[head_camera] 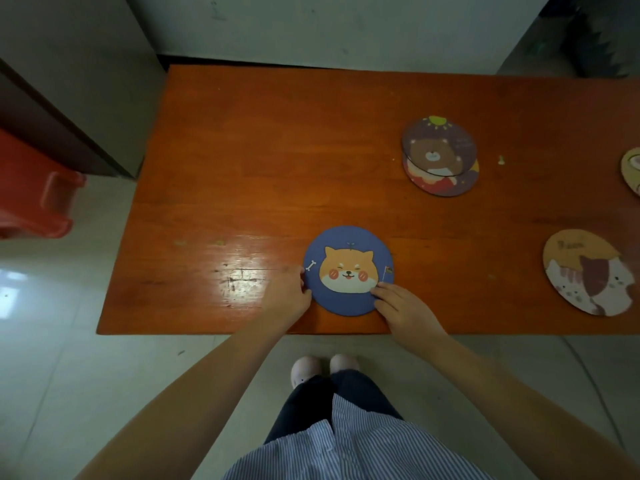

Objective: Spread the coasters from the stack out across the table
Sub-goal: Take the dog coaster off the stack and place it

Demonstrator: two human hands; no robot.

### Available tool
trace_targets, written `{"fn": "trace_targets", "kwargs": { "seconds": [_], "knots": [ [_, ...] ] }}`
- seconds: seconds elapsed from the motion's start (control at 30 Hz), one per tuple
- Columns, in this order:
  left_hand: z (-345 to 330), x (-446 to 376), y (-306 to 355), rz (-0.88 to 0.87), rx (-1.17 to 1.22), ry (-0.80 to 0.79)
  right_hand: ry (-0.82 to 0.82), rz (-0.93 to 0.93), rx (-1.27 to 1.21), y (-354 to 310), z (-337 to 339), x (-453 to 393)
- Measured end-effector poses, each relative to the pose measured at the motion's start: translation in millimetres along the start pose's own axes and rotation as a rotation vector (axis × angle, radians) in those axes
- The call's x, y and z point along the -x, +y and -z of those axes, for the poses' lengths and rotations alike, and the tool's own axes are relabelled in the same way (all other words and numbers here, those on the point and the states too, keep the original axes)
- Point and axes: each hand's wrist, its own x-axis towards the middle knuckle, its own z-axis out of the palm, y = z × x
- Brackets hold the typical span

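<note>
A round blue coaster with an orange dog face (348, 270) lies flat near the front edge of the orange wooden table (277, 168). My left hand (289, 294) grips its left rim and my right hand (398, 304) holds its lower right rim. Further back and to the right sits the stack of coasters (440, 157), a purple bear coaster on top and another one showing beneath it, shifted. A cat coaster (588, 277) lies alone at the right. Another coaster (632, 169) is cut off by the right frame edge.
A red plastic stool (34, 199) stands on the floor left of the table. A grey cabinet and wall run behind the table. The tiled floor, my legs and my shoes show below the front edge.
</note>
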Motion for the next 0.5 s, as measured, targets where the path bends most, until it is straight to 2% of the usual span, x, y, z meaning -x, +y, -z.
{"fn": "trace_targets", "kwargs": {
  "seconds": [0.1, 0.27, 0.4, 0.5],
  "knots": [
    [7.0, 3.7, -2.8, -0.019, -0.089, -0.029, -0.037, -0.029, 0.017, -4.4, 4.5, -7.7],
    [47.1, 12.2, -37.0, -0.014, -0.398, 0.102, -0.198, -0.109, -0.035, -27.7, 16.4, -68.7],
    [102.1, 19.0, -94.4, 0.082, -0.475, 0.238, -0.156, 0.039, -0.142, -84.0, 9.3, -145.5],
    [144.1, 23.1, -137.2, 0.134, -0.489, 0.273, -0.082, 0.113, -0.218, -141.1, 0.0, -201.8]
  ]
}}
